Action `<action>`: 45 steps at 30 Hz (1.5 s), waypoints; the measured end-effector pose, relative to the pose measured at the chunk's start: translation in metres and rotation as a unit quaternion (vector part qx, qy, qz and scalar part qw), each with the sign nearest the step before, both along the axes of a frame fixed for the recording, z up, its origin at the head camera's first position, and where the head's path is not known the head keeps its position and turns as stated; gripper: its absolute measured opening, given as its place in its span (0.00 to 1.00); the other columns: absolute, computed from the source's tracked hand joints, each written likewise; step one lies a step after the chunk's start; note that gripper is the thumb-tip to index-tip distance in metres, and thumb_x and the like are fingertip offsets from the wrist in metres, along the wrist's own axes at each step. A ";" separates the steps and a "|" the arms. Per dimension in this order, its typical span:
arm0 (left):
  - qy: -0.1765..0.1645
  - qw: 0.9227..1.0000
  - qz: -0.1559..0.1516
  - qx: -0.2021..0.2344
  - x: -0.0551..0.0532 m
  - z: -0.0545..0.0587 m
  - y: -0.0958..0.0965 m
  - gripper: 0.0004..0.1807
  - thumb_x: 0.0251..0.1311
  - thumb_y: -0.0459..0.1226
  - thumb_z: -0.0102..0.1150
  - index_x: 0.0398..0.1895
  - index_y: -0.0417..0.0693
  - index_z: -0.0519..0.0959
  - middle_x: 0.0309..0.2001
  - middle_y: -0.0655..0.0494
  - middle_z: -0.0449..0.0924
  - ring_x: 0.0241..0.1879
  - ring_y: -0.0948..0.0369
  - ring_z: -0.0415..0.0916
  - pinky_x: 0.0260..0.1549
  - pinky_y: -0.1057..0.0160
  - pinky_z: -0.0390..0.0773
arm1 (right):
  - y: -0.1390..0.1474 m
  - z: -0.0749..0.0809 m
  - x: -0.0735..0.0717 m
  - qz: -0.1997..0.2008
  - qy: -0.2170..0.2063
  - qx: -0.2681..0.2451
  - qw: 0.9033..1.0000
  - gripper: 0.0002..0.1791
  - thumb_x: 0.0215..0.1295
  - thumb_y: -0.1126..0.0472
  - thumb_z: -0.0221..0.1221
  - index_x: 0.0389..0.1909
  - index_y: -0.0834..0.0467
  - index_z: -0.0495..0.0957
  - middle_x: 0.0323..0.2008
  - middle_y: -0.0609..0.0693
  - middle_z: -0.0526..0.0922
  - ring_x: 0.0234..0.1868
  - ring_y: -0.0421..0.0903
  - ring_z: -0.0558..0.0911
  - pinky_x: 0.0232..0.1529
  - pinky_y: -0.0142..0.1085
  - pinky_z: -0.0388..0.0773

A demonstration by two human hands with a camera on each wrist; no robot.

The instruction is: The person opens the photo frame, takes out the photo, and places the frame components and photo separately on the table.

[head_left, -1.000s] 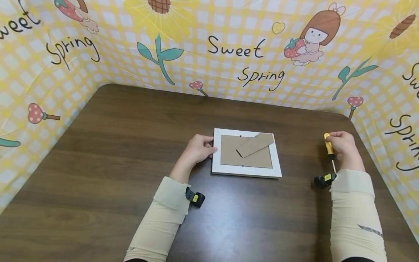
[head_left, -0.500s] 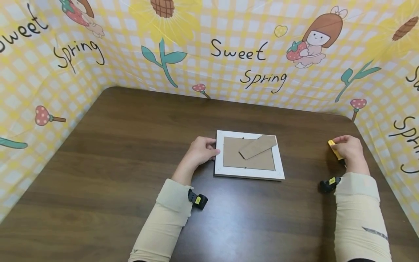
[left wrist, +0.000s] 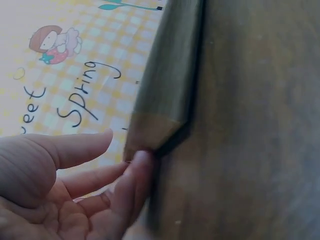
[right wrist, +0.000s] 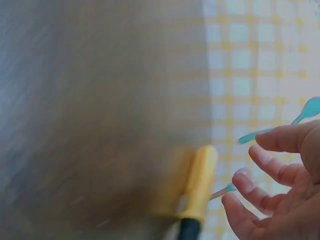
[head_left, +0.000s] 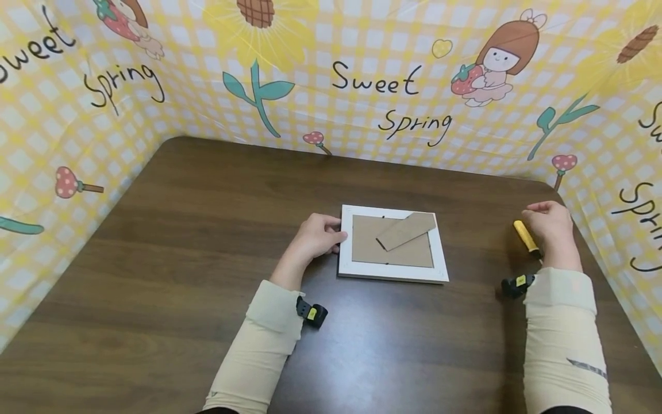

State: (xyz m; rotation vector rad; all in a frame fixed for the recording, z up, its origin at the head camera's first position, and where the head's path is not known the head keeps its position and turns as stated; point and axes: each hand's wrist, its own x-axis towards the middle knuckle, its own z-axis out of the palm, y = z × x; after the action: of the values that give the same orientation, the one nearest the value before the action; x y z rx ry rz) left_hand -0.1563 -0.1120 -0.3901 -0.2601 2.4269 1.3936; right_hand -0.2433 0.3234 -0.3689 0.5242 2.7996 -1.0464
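I have the left hand point(head_left: 316, 236) relaxed, its bent fingers touching the left edge of the white picture frame point(head_left: 390, 272), the thumb just clear of that edge in the wrist view. The right hand point(head_left: 551, 227) reads open to me, fingers loosely curved around nothing, with the yellow-handled screwdriver point(head_left: 526, 236) lying just beside it; my head view loses its tip near the right wrist camera point(head_left: 516, 286). I see the frame back up on the dark wooden table point(head_left: 207, 230), between the hands, a brown stand point(head_left: 407, 232) slanting across its backing board point(head_left: 364, 238). Beyond hangs a yellow checked cloth point(head_left: 193, 86)
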 end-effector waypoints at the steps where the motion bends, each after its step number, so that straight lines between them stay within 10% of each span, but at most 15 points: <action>1: -0.004 1.000 0.000 0.000 0.000 0.001 -0.001 0.25 0.67 0.40 0.60 0.66 0.43 0.74 0.29 0.51 0.80 0.25 0.61 0.79 0.25 0.68 0.74 | -0.003 0.003 -0.001 0.009 0.007 -0.003 1.000 0.26 0.73 0.52 0.48 0.60 0.70 0.66 0.62 0.70 0.65 0.52 0.58 0.70 0.41 0.36 0.68; 5: -0.031 0.999 0.015 -0.002 0.004 0.007 -0.007 0.23 0.70 0.42 0.57 0.64 0.43 0.74 0.34 0.48 0.81 0.23 0.61 0.84 0.25 0.68 0.77 | -0.021 0.014 -0.005 0.073 0.023 0.008 0.997 0.30 0.75 0.49 0.45 0.62 0.71 0.64 0.62 0.72 0.66 0.55 0.61 0.71 0.45 0.40 0.69; 11: -0.057 0.998 0.018 0.006 0.011 0.019 -0.012 0.18 0.70 0.42 0.57 0.56 0.41 0.75 0.40 0.43 0.79 0.23 0.59 0.86 0.27 0.67 0.81 | -0.055 0.026 -0.016 0.200 0.031 0.023 0.979 0.28 0.77 0.51 0.47 0.61 0.72 0.66 0.50 0.70 0.74 0.34 0.41 0.79 0.35 0.32 0.74; 22: -0.087 0.995 0.000 0.052 0.020 0.015 -0.004 0.15 0.68 0.40 0.60 0.49 0.37 0.75 0.37 0.42 0.77 0.22 0.57 0.86 0.22 0.69 0.78 | -0.113 0.013 -0.020 0.343 -0.063 -0.022 0.937 0.22 0.77 0.58 0.50 0.61 0.70 0.66 0.37 0.63 0.80 0.30 0.46 0.80 0.35 0.39 0.79; 28: -0.104 0.989 -0.009 0.102 0.022 0.011 -0.005 0.14 0.70 0.39 0.56 0.50 0.36 0.73 0.31 0.46 0.74 0.23 0.56 0.86 0.15 0.73 0.70 | -0.130 0.006 -0.020 0.371 -0.085 -0.006 0.925 0.16 0.75 0.63 0.51 0.56 0.69 0.72 0.30 0.56 0.77 0.26 0.46 0.78 0.29 0.37 0.76; 45: -0.112 0.988 -0.017 0.101 0.014 0.003 -0.003 0.09 0.71 0.34 0.54 0.45 0.35 0.75 0.27 0.48 0.74 0.21 0.57 0.85 0.13 0.73 0.66 | -0.137 0.000 -0.017 0.309 -0.132 -0.026 0.942 0.11 0.76 0.65 0.50 0.51 0.68 0.70 0.42 0.61 0.77 0.29 0.47 0.80 0.31 0.35 0.79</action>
State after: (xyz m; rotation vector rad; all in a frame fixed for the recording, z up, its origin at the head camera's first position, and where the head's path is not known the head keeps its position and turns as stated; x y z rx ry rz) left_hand -0.1421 -0.1155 -0.3867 -0.3063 2.0844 1.4958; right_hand -0.2606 0.1868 -0.3686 -0.2090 2.4222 -0.8274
